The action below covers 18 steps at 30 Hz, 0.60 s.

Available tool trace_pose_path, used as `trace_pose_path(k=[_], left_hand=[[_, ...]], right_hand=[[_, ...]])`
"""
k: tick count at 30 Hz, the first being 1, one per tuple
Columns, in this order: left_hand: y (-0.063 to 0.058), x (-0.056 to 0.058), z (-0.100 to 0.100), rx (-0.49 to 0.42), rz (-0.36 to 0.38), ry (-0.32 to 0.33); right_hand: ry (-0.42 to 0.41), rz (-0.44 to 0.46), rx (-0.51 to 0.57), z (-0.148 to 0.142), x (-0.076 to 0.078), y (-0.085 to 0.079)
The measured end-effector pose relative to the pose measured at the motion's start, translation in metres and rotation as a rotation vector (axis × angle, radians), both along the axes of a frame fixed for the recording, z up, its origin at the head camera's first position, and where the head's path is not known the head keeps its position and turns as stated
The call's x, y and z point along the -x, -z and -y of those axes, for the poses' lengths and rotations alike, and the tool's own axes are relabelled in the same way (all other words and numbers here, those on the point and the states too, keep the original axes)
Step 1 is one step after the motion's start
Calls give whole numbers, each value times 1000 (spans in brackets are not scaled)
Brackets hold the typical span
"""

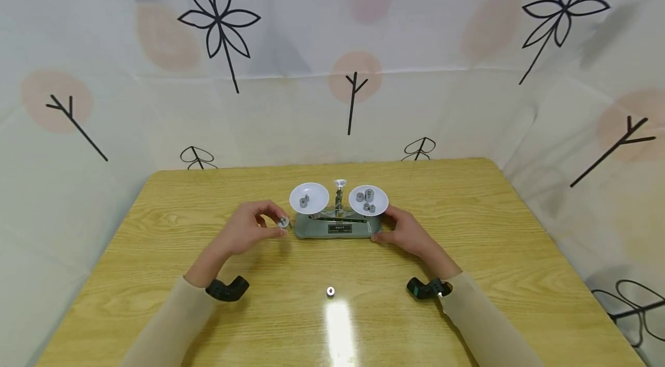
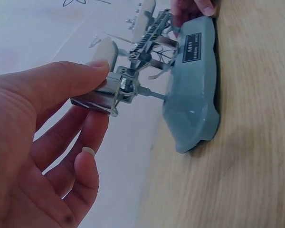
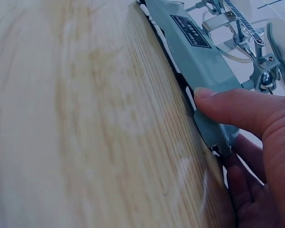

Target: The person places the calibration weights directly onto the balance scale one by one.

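A balance scale (image 1: 312,231) with a grey-green base stands near the middle of the table. Its left white pan (image 1: 316,191) carries two small metal weights (image 1: 303,202); several weights (image 1: 369,194) sit in the right pan (image 1: 381,206). Just left of the base, my left hand (image 1: 244,231) pinches a shiny cylindrical metal weight (image 2: 97,98) between thumb and fingers. My right hand (image 1: 407,235) grips the right end of the base, its thumb (image 3: 228,105) on the front face and the other fingers behind, partly hidden.
One more small weight (image 1: 330,292) stands on the wooden table (image 1: 426,321) in front of the scale, beside a bright light reflection. A printed cloth (image 1: 291,119) hangs behind the table. Each wrist wears a black camera band (image 1: 227,289).
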<state>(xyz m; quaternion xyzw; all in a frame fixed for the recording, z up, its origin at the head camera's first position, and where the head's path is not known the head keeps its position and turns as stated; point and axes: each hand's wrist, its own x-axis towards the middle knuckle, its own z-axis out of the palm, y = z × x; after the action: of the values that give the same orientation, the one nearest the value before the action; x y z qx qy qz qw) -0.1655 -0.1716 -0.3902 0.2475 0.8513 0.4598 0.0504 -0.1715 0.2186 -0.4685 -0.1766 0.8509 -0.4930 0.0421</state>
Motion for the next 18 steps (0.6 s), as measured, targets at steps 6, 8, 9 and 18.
trace_pose_path(k=[6,8,9,18], left_hand=[[-12,4,1,-1,-26,-11],[-17,6,1,5,-42,-12],[-20,7,1,7,-51,-11],[-39,14,-7,1,-75,10]], right_hand=[[16,7,-8,0,0,-1],[16,2,-9,0,0,-1],[16,2,-7,0,0,-2],[7,-5,-5,0,0,-1]])
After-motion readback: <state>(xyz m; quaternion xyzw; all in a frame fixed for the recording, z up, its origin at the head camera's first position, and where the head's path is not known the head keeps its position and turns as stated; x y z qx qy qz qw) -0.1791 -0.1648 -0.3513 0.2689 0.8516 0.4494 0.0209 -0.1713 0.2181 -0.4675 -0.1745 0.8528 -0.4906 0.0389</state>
